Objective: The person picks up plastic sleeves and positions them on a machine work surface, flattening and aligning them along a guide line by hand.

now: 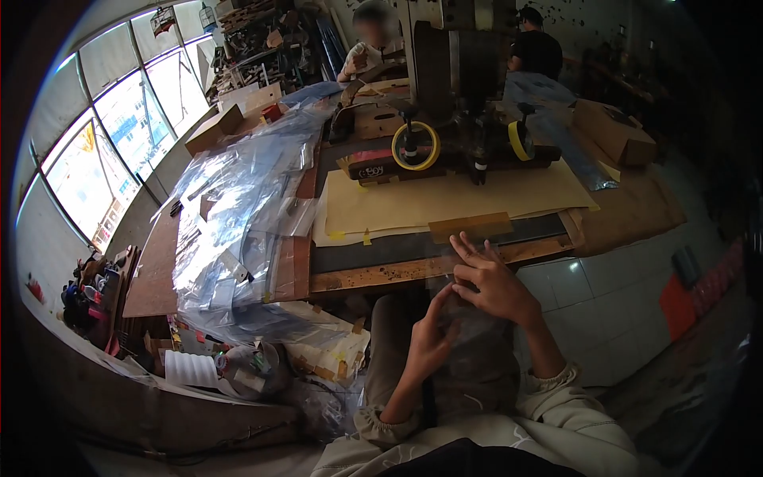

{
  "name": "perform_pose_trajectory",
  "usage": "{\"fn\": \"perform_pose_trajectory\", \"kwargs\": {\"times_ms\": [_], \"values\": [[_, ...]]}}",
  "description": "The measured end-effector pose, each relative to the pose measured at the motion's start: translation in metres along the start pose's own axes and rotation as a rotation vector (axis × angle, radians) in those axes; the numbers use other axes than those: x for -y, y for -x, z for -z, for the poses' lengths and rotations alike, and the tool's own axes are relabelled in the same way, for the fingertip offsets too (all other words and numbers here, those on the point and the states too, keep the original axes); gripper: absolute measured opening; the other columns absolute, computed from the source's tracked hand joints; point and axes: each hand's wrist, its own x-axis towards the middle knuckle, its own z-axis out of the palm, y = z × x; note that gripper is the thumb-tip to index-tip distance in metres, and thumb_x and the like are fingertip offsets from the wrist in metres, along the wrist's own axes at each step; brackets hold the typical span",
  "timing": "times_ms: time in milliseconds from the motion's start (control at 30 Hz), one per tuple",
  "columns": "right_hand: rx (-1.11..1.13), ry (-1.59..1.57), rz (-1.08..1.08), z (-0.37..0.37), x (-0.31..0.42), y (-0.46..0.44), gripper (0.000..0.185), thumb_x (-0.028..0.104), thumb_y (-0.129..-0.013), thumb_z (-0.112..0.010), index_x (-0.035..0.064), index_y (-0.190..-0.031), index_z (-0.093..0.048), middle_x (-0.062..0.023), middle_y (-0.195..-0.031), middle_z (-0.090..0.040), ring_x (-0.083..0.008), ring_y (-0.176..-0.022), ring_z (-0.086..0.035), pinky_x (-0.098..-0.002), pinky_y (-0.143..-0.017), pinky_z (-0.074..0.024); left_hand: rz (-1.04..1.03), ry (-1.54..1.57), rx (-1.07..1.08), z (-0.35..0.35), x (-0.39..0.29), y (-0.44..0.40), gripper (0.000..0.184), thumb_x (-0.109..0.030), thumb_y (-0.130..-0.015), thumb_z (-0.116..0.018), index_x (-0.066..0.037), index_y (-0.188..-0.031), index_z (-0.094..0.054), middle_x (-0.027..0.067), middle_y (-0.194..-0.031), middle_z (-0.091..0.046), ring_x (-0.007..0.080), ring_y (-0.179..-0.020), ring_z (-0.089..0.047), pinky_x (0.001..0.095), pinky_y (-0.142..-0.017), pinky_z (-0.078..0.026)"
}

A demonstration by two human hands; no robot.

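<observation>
My left hand (429, 347) is raised in front of the table edge, its index finger reaching up close to the right hand. My right hand (499, 286) is just above it, thumb and index finger pinched near the left fingertips, other fingers spread. A thin, see-through plastic sheet (475, 347) appears faintly between and below both hands; its edges are hard to make out. Beyond the fingers, a strip of brown tape (470, 227) lies across the front edge of a cream board (445, 203) under a black press (457, 155).
Clear plastic sheets (238, 215) pile up on the table's left side. A wooden strip (381, 275) edges the table. Yellow tape rolls (416, 146) hang on the press. A cardboard box (612, 131) sits at right. Two people (539, 48) are farther back.
</observation>
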Motion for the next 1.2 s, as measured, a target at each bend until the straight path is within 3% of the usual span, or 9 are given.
{"fn": "perform_pose_trajectory", "kwargs": {"times_ms": [167, 267, 567, 767, 967, 1033, 1067, 1100, 1200], "values": [[0.059, -0.194, -0.074, -0.014, -0.010, -0.002, 0.019, 0.022, -0.088, -0.063, 0.0033, -0.091, -0.058, -0.0283, -0.145, -0.037, -0.0439, -0.141, -0.025, -0.0609, -0.111, -0.0235, -0.003, 0.002, -0.024, 0.000, 0.006, 0.002, 0.065, 0.001, -0.083, -0.062, -0.009, -0.143, -0.039, 0.0182, -0.129, -0.059, 0.0258, -0.118, -0.059, 0.0321, -0.090, -0.049], [0.122, -0.077, -0.014, -0.009, -0.014, -0.006, 0.019, 0.022, -0.089, -0.062, 0.0026, -0.089, -0.058, -0.0301, -0.145, -0.036, -0.0466, -0.141, -0.022, -0.0609, -0.112, -0.0210, -0.005, 0.013, -0.032, 0.000, 0.008, 0.001, 0.067, 0.001, -0.083, -0.063, -0.009, -0.144, -0.039, 0.0185, -0.129, -0.059, 0.0242, -0.118, -0.060, 0.0309, -0.089, -0.049], [0.145, -0.274, 0.065, -0.006, -0.003, 0.004, 0.022, 0.022, -0.089, -0.061, 0.0005, -0.087, -0.057, -0.0286, -0.153, -0.021, -0.0427, -0.145, -0.009, -0.0600, -0.115, -0.0120, 0.015, 0.150, -0.064, 0.003, 0.020, -0.002, 0.066, 0.003, -0.083, -0.062, -0.005, -0.145, -0.038, 0.0140, -0.129, -0.060, 0.0158, -0.112, -0.061, 0.0275, -0.087, -0.050], [0.233, -0.255, 0.037, 0.003, 0.002, 0.002, 0.019, 0.020, -0.094, -0.053, 0.0005, -0.096, -0.054, -0.0343, -0.144, -0.034, -0.0479, -0.139, -0.024, -0.0622, -0.112, -0.0187, 0.022, 0.167, 0.004, 0.013, 0.018, -0.022, 0.064, 0.006, -0.084, -0.060, -0.003, -0.144, -0.039, 0.0165, -0.133, -0.057, 0.0178, -0.115, -0.060, 0.0297, -0.093, -0.048], [0.289, -0.430, 0.120, 0.038, 0.012, -0.005, 0.025, 0.024, -0.098, -0.051, 0.0004, -0.090, -0.055, -0.0241, -0.117, -0.063, -0.0355, -0.116, -0.058, -0.0415, -0.094, -0.0487, 0.024, 0.259, -0.085, 0.020, 0.023, -0.043, 0.057, 0.005, -0.084, -0.059, 0.000, -0.138, -0.042, 0.0172, -0.126, -0.059, 0.0224, -0.120, -0.057, 0.0329, -0.100, -0.044], [0.300, -0.514, 0.141, 0.047, 0.001, -0.020, 0.030, 0.028, -0.098, -0.051, -0.0010, -0.092, -0.058, -0.0190, -0.106, -0.068, -0.0323, -0.105, -0.064, -0.0370, -0.086, -0.0512, -0.190, 0.007, -0.082, 0.026, 0.039, -0.059, 0.056, -0.001, -0.084, -0.060, -0.001, -0.136, -0.038, 0.0179, -0.121, -0.060, 0.0253, -0.115, -0.060, 0.0341, -0.096, -0.046], [0.306, -0.556, 0.151, 0.050, -0.005, -0.027, 0.033, 0.030, -0.099, -0.052, -0.0017, -0.093, -0.060, -0.0164, -0.100, -0.070, -0.0307, -0.099, -0.067, -0.0348, -0.082, -0.0525, -0.143, 0.000, -0.060, 0.028, 0.040, -0.063, 0.058, -0.002, -0.084, -0.061, -0.002, -0.137, -0.036, 0.0178, -0.121, -0.060, 0.0258, -0.114, -0.061, 0.0344, -0.094, -0.047], [0.211, -0.803, 0.050, 0.037, -0.019, -0.035, 0.046, 0.043, -0.099, -0.048, 0.0000, -0.092, -0.062, -0.0128, -0.110, -0.069, -0.0270, -0.101, -0.067, -0.0320, -0.086, -0.0511, -0.097, -0.007, -0.039, 0.029, 0.040, -0.066, 0.060, -0.003, -0.084, -0.061, -0.002, -0.138, -0.035, 0.0176, -0.120, -0.060, 0.0263, -0.112, -0.061, 0.0347, -0.093, -0.048], [-0.132, -0.424, -0.076, 0.026, -0.030, -0.071, 0.042, 0.039, -0.100, -0.048, 0.0003, -0.100, -0.065, -0.0137, -0.105, -0.070, -0.0290, -0.095, -0.068, -0.0359, -0.082, -0.0508, -0.071, 0.017, -0.018, 0.030, 0.022, -0.073, 0.064, -0.002, -0.085, -0.063, -0.003, -0.140, -0.031, 0.0170, -0.114, -0.062, 0.0276, -0.100, -0.066, 0.0343, -0.085, -0.050]]}}
